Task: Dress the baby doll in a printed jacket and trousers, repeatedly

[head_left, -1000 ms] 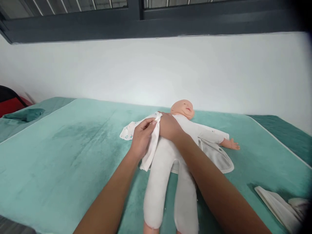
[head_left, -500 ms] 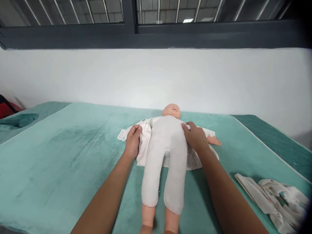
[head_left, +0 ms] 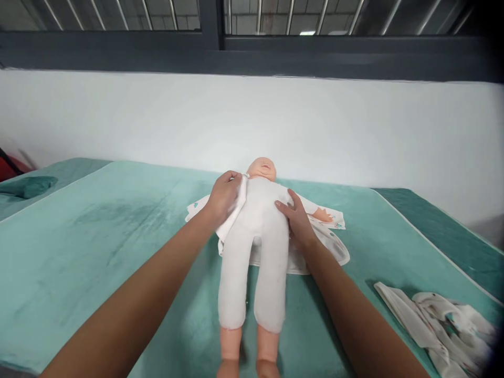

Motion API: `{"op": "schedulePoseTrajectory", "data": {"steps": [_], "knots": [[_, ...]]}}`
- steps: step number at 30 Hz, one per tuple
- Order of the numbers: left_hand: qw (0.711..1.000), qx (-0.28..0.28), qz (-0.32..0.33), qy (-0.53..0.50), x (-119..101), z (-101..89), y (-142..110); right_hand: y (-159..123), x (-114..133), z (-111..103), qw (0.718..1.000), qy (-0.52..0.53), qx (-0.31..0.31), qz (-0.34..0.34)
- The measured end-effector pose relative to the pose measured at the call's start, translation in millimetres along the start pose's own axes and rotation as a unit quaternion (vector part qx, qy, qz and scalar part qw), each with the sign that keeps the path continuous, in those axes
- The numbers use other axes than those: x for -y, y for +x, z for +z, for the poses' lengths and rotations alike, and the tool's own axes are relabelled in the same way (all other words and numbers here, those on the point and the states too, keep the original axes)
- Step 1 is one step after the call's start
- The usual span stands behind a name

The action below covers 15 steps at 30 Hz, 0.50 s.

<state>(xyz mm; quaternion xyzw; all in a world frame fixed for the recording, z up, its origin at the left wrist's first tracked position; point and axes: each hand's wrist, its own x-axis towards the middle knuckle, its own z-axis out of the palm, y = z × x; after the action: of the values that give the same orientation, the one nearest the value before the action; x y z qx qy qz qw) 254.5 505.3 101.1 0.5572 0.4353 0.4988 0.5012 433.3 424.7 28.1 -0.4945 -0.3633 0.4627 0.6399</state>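
A baby doll [head_left: 258, 210] with a white cloth body lies on its back, its head toward the wall and its feet toward me. Under it an open white baby shirt [head_left: 329, 242] is spread out, with small prints on its sleeves. My left hand [head_left: 225, 193] is closed on the shirt's front panel at the doll's left-of-picture shoulder. My right hand [head_left: 298, 219] rests against the other side of the torso, thumb and fingers apart. The doll's hand [head_left: 323, 214] lies inside the right-of-picture sleeve, near its cuff; the opposite arm is hidden.
A crumpled white printed garment [head_left: 449, 325] lies at the lower right of the green padded bed [head_left: 98, 262]. A white wall [head_left: 177, 121] rises behind the bed, under a dark barred window frame [head_left: 252, 58]. Something red [head_left: 11, 165] shows at the far left.
My left hand has lifted the shirt panel up and inward over the doll's side. The right hand has shifted left along with the doll, whose hand has slid back into the sleeve.
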Motion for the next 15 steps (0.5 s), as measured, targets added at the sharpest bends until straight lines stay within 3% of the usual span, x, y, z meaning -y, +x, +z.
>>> {"op": "schedulePoseTrajectory", "data": {"steps": [3,7,9,11,13,15], "knots": [[0.996,0.071,-0.015,0.055,-18,2.1,-11,3,-2,1,1.0,-0.007,0.025,0.015],[0.961,0.261,-0.057,0.076,-42,0.5,-40,3,-3,-1,0.998,-0.013,0.036,0.047],[0.954,0.29,-0.035,0.073,-42,-5.5,-51,3,-5,-3,0.998,-0.015,0.037,0.044],[0.97,0.222,0.017,0.095,-27,-18.9,-55,4,-7,-5,0.999,-0.018,0.036,0.035],[0.972,0.093,0.096,0.195,2,-40.1,-49,5,-10,-7,0.999,-0.017,0.034,0.028],[0.911,0.032,0.147,0.383,36,-66.4,-40,6,-11,-7,0.999,-0.009,0.035,0.028]]}}
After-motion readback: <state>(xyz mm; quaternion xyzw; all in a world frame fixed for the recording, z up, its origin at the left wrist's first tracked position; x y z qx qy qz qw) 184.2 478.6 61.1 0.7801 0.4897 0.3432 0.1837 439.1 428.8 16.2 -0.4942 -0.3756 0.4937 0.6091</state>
